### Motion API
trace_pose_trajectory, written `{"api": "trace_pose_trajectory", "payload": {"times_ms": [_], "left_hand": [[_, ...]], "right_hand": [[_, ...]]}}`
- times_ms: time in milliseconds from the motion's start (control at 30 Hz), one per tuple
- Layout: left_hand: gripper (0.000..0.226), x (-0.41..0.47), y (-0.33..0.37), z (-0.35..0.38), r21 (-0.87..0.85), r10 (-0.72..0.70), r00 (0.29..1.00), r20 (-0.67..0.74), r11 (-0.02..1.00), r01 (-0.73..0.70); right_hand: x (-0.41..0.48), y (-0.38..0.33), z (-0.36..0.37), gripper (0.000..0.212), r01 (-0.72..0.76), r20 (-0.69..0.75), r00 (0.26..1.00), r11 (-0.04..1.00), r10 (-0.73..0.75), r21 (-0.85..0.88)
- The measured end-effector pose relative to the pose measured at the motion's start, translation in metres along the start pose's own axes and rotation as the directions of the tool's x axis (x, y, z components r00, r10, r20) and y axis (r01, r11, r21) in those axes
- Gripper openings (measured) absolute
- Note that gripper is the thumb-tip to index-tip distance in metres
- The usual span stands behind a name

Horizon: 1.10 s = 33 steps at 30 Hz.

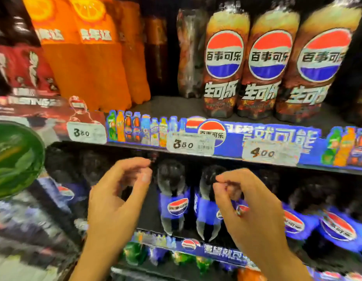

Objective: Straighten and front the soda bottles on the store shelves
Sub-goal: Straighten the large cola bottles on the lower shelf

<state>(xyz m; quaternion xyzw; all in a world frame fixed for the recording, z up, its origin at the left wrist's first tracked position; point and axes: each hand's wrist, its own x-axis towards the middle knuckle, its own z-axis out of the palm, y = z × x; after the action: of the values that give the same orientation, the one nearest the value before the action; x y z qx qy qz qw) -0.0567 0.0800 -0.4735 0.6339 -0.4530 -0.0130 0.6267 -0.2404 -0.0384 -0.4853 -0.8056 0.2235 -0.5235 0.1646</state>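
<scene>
- Blue-labelled Pepsi bottles (174, 201) fill the lower shelf, caps just under the shelf-edge strip (277, 138). This is the row I am working.
- The two bottles in the middle stand a little behind the lower shelf's front lip, with a dark gap to their left. My judgement: these need pulling forward and turning label-out.
- Left hand (115, 199): raised in front of that gap, thumb and fingers curved in a loose C, apart, nothing between them. It looks shaped to take a bottle neck.
- Right hand (251, 211): fingers curled in close, in front of the shoulder of the second Pepsi bottle (206, 209). Blur hides the contact; I cannot tell whether it pinches the bottle or holds nothing.
- Upper shelf: three raw-cola Pepsi bottles (224, 63) stand at the front edge, logos facing out, touching side by side. They read as already fronted.
- One dark bottle (190, 53) sits just left of them and further back, label not readable. Probably a later fix.
- Orange soda bottles (84, 57) stand further left, near the edge.
- Price tags (190, 144) are clipped on the strip.
</scene>
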Motion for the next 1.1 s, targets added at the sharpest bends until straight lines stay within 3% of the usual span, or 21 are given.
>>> {"api": "trace_pose_trajectory", "payload": {"times_ms": [167,267,400,467,533,600,700,800,900,967,1100], "left_hand": [[0.016,-0.02,-0.045,0.0,0.015,-0.171,0.985,-0.036,0.985,0.172],[0.025,-0.028,-0.071,0.009,0.018,-0.263,0.964,0.036,0.965,0.262],[0.072,-0.038,-0.123,0.034,0.171,-0.403,0.901,0.158,0.91,0.377],[0.096,-0.042,-0.145,0.048,0.149,-0.456,0.858,0.235,0.889,0.432],[0.104,-0.042,-0.164,0.06,0.112,-0.436,0.852,0.29,0.9,0.422],[0.107,-0.041,-0.177,0.07,0.104,-0.421,0.854,0.307,0.906,0.41],[0.11,-0.04,-0.189,0.082,0.11,-0.415,0.863,0.289,0.91,0.4],[0.109,-0.04,-0.193,0.086,0.14,-0.379,0.89,0.254,0.925,0.354],[0.093,-0.037,-0.197,0.082,0.066,-0.354,0.889,0.291,0.934,0.351],[0.085,-0.032,-0.2,0.078,0.037,-0.337,0.877,0.344,0.938,0.345],[0.081,-0.024,-0.203,0.069,0.009,-0.291,0.829,0.478,0.945,0.327]], "right_hand": [[-0.027,0.029,0.038,0.02,-0.161,0.136,0.978,0.987,0.158,0.013],[-0.035,0.039,0.049,0.025,-0.218,0.186,0.958,0.976,0.219,-0.026],[-0.048,0.045,0.056,0.013,-0.236,0.121,0.963,0.97,0.242,-0.061],[-0.064,0.05,0.059,0.015,-0.312,0.074,0.946,0.948,0.316,-0.067],[-0.085,0.058,0.064,0.026,-0.451,0.001,0.892,0.891,0.452,-0.054],[-0.105,0.066,0.07,0.039,-0.553,-0.061,0.833,0.831,0.55,-0.065],[-0.121,0.074,0.08,0.068,-0.585,-0.082,0.811,0.804,0.579,-0.109],[-0.115,0.075,0.088,0.086,-0.608,-0.053,0.793,0.793,0.607,-0.019],[-0.104,0.071,0.091,0.093,-0.602,-0.068,0.798,0.799,0.599,-0.013],[-0.091,0.066,0.082,0.094,-0.531,-0.118,0.843,0.847,0.525,-0.029],[-0.027,0.056,0.044,0.075,-0.34,-0.133,0.936,0.935,0.327,-0.097]]}}
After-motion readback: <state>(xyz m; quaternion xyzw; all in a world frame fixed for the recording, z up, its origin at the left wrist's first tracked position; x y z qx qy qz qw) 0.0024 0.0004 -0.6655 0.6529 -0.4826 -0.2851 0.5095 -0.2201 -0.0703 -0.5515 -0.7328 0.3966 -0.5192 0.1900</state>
